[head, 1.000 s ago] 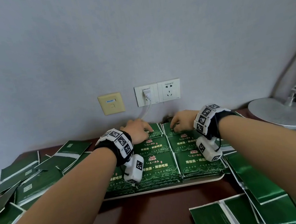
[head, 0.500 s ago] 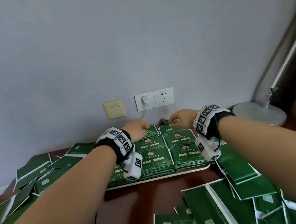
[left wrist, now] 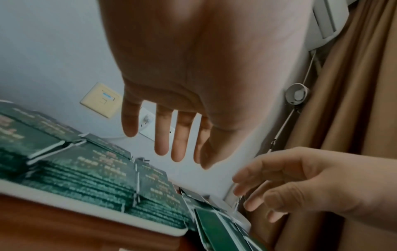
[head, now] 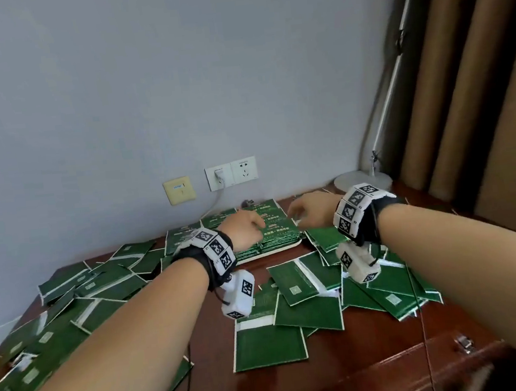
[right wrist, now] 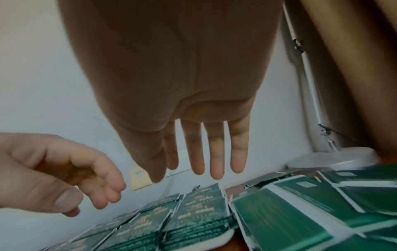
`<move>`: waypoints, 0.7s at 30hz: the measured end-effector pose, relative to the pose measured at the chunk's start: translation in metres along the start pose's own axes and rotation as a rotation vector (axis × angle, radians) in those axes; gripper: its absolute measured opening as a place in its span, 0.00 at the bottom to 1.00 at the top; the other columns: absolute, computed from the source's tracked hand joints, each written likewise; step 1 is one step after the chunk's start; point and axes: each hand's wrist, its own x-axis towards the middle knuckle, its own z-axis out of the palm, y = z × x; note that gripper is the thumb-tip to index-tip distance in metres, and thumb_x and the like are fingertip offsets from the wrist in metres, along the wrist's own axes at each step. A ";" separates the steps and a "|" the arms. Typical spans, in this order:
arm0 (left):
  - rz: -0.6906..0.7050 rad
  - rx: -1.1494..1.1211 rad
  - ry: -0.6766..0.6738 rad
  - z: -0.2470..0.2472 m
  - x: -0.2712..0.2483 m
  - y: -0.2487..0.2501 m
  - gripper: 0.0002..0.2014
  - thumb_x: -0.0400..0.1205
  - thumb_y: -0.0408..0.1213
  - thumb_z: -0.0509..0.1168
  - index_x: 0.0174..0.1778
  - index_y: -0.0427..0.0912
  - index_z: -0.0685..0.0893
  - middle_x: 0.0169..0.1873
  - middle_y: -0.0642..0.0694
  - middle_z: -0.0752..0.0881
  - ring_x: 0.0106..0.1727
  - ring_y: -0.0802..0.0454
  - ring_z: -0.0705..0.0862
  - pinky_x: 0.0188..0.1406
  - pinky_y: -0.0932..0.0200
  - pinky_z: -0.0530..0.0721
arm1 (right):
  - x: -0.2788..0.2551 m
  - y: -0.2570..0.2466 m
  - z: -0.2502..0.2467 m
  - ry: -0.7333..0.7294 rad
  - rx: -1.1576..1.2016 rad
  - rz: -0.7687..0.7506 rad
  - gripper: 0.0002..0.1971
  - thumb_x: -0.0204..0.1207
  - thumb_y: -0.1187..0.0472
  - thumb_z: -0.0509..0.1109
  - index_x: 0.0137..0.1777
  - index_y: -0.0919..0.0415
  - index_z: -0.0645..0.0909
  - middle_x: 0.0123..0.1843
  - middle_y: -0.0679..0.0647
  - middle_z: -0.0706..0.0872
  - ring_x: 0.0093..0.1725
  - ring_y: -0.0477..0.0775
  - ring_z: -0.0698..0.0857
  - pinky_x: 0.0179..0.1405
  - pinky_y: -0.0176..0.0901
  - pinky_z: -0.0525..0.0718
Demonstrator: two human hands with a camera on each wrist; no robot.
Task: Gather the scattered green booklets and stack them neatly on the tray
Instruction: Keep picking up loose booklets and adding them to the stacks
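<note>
Green booklets lie in neat stacks on a white tray against the wall. My left hand hovers over the tray's near left stacks, fingers relaxed and holding nothing. My right hand hangs just past the tray's right edge, also empty. The left wrist view shows my left hand above the tray. In the right wrist view my right hand has straight fingers above the stacks. Loose booklets lie scattered to the left, in front and to the right.
The table is dark brown wood with a drawer latch at its front right. A white lamp base stands in the back right corner beside tan curtains. Wall sockets with a plugged cable sit behind the tray.
Both hands have lifted off the far stacks on the tray and drawn back; the right hand has shifted right, past the tray's edge. The head view has pulled back and turned right.
</note>
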 end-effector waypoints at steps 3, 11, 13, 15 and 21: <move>-0.008 0.013 -0.037 0.018 -0.016 0.013 0.18 0.79 0.34 0.67 0.65 0.46 0.83 0.64 0.47 0.83 0.61 0.49 0.81 0.60 0.61 0.77 | -0.031 0.008 0.011 -0.023 0.015 0.037 0.21 0.76 0.56 0.71 0.70 0.53 0.79 0.64 0.51 0.84 0.62 0.52 0.82 0.65 0.46 0.79; -0.096 0.060 -0.180 0.074 -0.029 0.015 0.03 0.81 0.40 0.68 0.46 0.47 0.81 0.44 0.48 0.80 0.48 0.48 0.78 0.44 0.57 0.77 | -0.071 0.028 0.051 -0.068 0.028 0.058 0.21 0.76 0.59 0.71 0.70 0.53 0.80 0.62 0.52 0.85 0.60 0.53 0.83 0.61 0.47 0.82; -0.142 0.054 -0.200 0.081 -0.027 0.013 0.05 0.81 0.42 0.67 0.44 0.48 0.77 0.40 0.50 0.74 0.46 0.49 0.74 0.39 0.58 0.72 | -0.071 0.030 0.061 -0.101 0.032 0.047 0.21 0.75 0.58 0.71 0.69 0.52 0.80 0.61 0.52 0.85 0.59 0.53 0.83 0.60 0.47 0.82; -0.160 0.028 -0.209 0.088 -0.025 0.011 0.15 0.82 0.43 0.67 0.63 0.42 0.78 0.51 0.46 0.78 0.52 0.48 0.77 0.51 0.57 0.75 | -0.070 0.032 0.071 -0.119 0.041 0.032 0.20 0.75 0.56 0.71 0.68 0.51 0.80 0.62 0.51 0.85 0.60 0.53 0.83 0.61 0.47 0.82; -0.212 -0.120 -0.113 0.100 -0.017 0.010 0.23 0.80 0.43 0.69 0.71 0.44 0.77 0.64 0.45 0.80 0.58 0.50 0.80 0.59 0.59 0.77 | -0.065 0.033 0.088 -0.128 0.085 0.007 0.16 0.74 0.57 0.72 0.63 0.52 0.83 0.59 0.51 0.86 0.58 0.53 0.85 0.59 0.49 0.84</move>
